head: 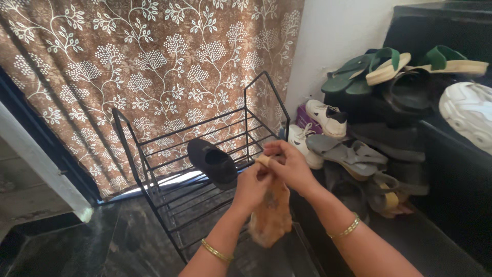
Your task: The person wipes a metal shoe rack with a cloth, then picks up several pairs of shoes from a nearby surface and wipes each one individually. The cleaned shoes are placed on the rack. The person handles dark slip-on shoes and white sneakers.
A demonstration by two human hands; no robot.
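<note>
so: both hands meet at frame centre, just in front of the rack [154,154]. left hand [252,185] and right hand [289,165] are both clenched on an orange-brown cloth [271,218], which hangs down from them toward the floor [92,241].

risks, my read:
- a black shoe [212,162] sits on the rack's upper rails, just left of the hands, tilted with its toe hanging over the front edge. an elbow or the swinging cloth could knock it off.
- rack is thin wire and looks light; a push on its frame could shift or tip it.
- shoe pile [389,102] at right is stacked loose, sandals overlapping; right forearm is near it, a bump could slide some off.
- cloth's loose end could snag on a rail.

hard to make out:
- cloth is motion-blurred; can't tell if it's a rag or something else.
- fingers overlap, so exact grip is unclear.
- lower rack tiers are partly behind the arms.
- white shoe [469,115] is cut by the right edge.
- bottom of the pile is dark.
</note>
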